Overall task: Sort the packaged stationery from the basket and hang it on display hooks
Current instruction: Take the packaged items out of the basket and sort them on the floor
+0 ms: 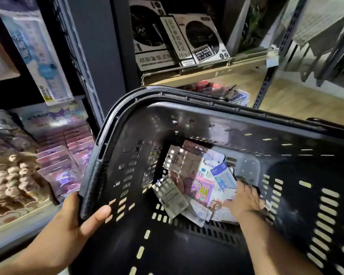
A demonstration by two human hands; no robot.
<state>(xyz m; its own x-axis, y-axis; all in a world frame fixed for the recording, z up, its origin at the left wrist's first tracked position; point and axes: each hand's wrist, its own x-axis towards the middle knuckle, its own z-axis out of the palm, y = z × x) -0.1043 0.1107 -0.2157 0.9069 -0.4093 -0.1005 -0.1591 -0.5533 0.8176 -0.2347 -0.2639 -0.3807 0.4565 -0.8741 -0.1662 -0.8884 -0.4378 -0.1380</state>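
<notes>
the near left corner of the one black slotted basket (115, 120) is gripped by the left hand (74, 221), thumb laid on the inner wall, fingers hidden under the rim; inside, the right hand (244, 201) is laid on the right side of the heap of stationery packets (189, 175), fingers spread and bent down; whether a packet is pinched cannot be told; the packets overlap too much to be counted; rows of pink packs (68, 155) are displayed at the left; farther off, three puzzle boxes (203, 36) are stood on a wooden shelf (207, 74); wooden flooring (306, 100) is seen far right.
</notes>
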